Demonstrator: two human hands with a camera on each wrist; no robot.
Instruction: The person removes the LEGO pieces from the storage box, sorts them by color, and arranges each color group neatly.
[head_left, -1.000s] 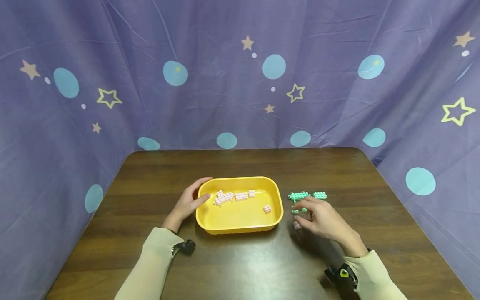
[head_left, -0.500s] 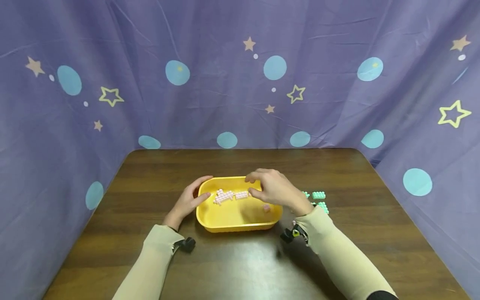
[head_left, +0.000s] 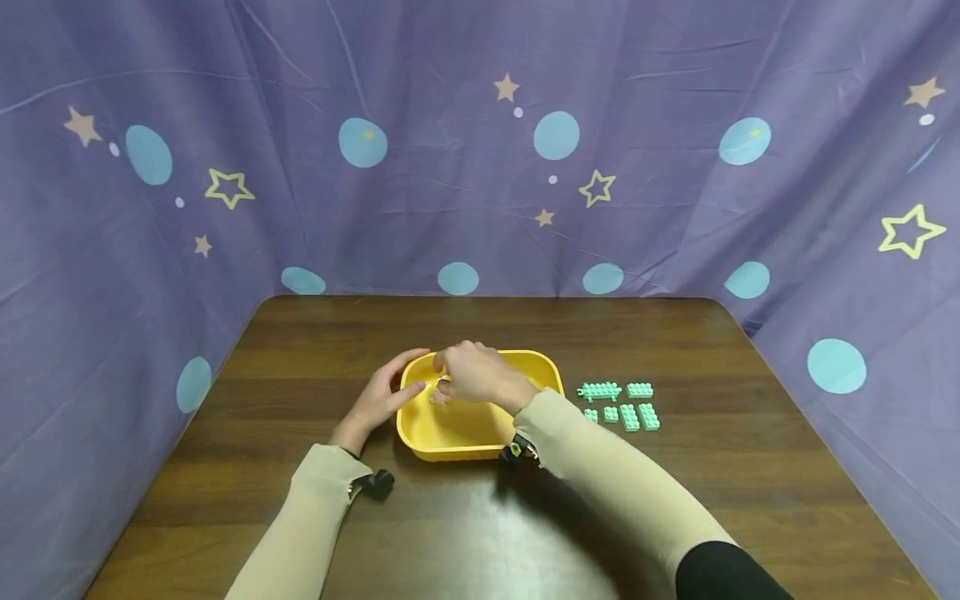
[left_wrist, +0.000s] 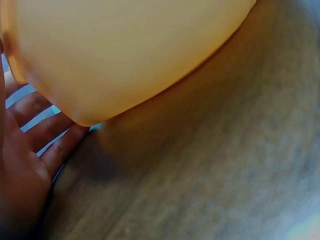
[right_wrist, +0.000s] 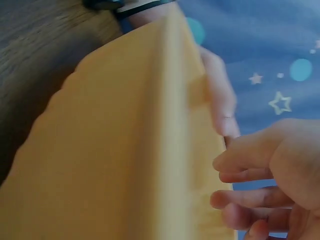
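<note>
My left hand grips the left end of a yellow plastic tray, thumb over the rim inside and fingers along the outer wall. In the left wrist view, those fingers spread against the tray's end. My right hand reaches down into the tray's left part, its fingers apart and loosely bent over a studded pink toy-brick piece. Much of that piece is hidden. In the right wrist view the thumb and fingers of my right hand show near the rim with nothing visible between them.
Right of the tray, on the brown table, lie several mint-green bricks and a longer green piece with side knobs. My right forearm crosses the tray's right front corner and hides part of the interior. A patterned curtain hangs behind.
My right hand has moved left from beside the green bricks, across the tray to the pink piece at its left end. My left hand stays on the tray. The green bricks are uncovered.
</note>
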